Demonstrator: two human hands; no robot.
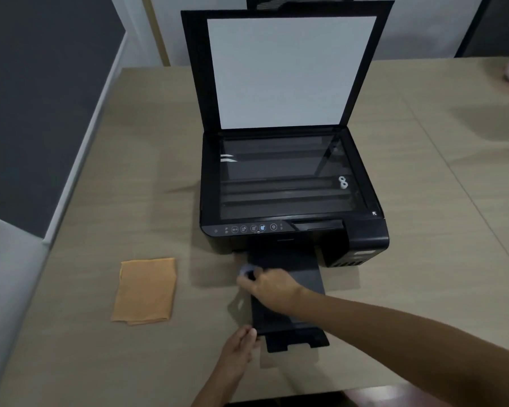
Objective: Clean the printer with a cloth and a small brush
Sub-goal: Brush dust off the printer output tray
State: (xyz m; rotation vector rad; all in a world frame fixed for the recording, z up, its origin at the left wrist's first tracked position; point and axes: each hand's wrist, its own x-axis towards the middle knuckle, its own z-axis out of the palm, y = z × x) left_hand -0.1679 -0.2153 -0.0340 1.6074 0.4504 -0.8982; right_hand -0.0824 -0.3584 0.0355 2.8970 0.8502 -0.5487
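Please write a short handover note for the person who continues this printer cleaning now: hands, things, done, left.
Right hand: over the black printer's pulled-out output tray, closed on a small blurred item, probably the brush.
Left hand: fingers at the tray's front left corner, steadying it.
Folded orange cloth: unused on the beige wooden table, left of the tray.
Scanner lid: up, glass exposed.
Done: unclear. Left: brushing, wiping.

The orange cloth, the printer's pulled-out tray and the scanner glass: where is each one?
orange cloth (144,290): head view, middle of the folded cloth.
output tray (294,327): head view, bare black surface near its front end.
scanner glass (282,177): head view, centre of the pane.
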